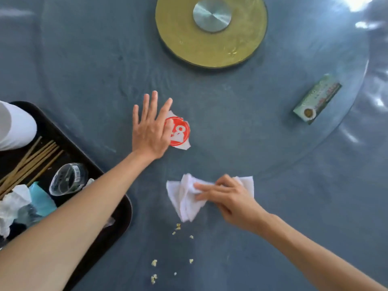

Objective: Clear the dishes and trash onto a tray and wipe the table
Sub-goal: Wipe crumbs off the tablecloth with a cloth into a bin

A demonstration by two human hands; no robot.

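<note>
Bare table (252,143) between cloth (186,198) and box (317,99).

1. I seem to be in a restaurant dining room: the big round tabletop (262,143) carries a glass turntable on a gold disc (210,45) with a metal hub (212,14).
2. A black tray (117,223) beside me holds used chopsticks (31,158), a plastic cup (67,179) and crumpled napkins (12,204).
3. Food crumbs (154,263) lie scattered on the blue cover.

Tray (117,223) at the table's (273,164) left edge, holding chopsticks (31,162) and cup (67,179); wrapper (180,133) centre; cloth (186,198) nearer; crumbs (178,226) nearest; box (317,99) right; turntable (210,49) behind.
</note>
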